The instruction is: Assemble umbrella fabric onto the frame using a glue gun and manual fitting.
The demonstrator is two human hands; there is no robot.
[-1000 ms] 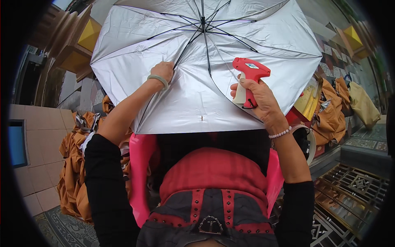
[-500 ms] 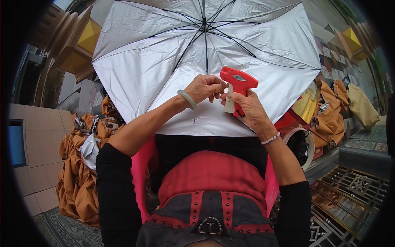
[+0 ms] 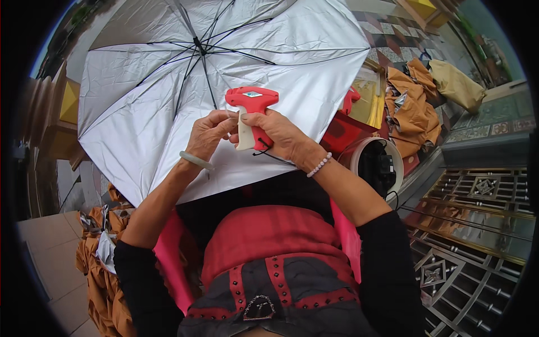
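In front of me spreads an open umbrella (image 3: 314, 73), its silver inner side up and its black ribs meeting at a dark shaft. My right hand (image 3: 286, 135) grips a red tagging gun (image 3: 252, 102) with a pale trigger; a black cord hangs by its handle. Close against the front of the gun, my left hand (image 3: 206, 135) has thumb and fingers pinched together. Whatever sits in that pinch is too small to make out. Both hands are over the near part of the silver fabric.
Right of the umbrella stand a white bucket (image 3: 399, 171) with black things inside and a tray of yellow packets (image 3: 369, 96). Crumpled brown cloth (image 3: 414, 112) and a tan sack (image 3: 457, 85) lie beyond. More brown cloth (image 3: 104, 297) is heaped at left. Metal grillwork (image 3: 477, 253) fills the lower right.
The view has swung to the right, so umbrella and hands appear further left and more of the bucket shows. The right hand still grips the tagging gun; the left stays pinched beside it.
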